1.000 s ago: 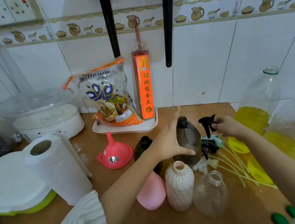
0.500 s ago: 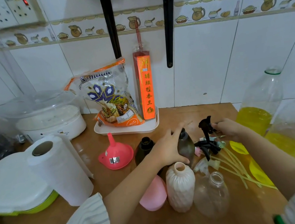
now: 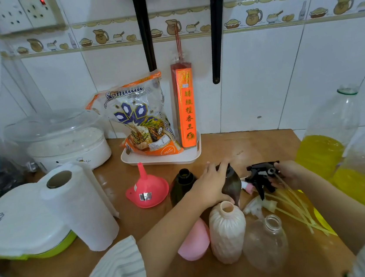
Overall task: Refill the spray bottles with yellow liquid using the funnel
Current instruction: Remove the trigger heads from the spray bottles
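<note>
My left hand [image 3: 209,186] grips a dark brown spray bottle [image 3: 232,184] near its neck. My right hand [image 3: 289,175] holds a black trigger spray head [image 3: 259,174] just right of that bottle, its tube trailing down. A second dark bottle [image 3: 181,185] stands to the left. In front stand a pink bottle [image 3: 194,243], a ribbed cream bottle [image 3: 227,231] and a clear bottle [image 3: 266,242], all without caps. A pink funnel [image 3: 147,191] lies mouth-down on the table. Two large bottles of yellow liquid [image 3: 322,152] stand at the right.
More spray heads with pale tubes [image 3: 292,212] lie on the wooden table [image 3: 242,149]. A paper towel roll [image 3: 80,207] and a white-lidded appliance [image 3: 16,225] stand at the left. A tray [image 3: 163,158] with a rice bag and incense box is at the back.
My left hand went from open beside the dark brown bottle to gripping it, and the bottle now leans. My right hand has lifted the black spray head slightly.
</note>
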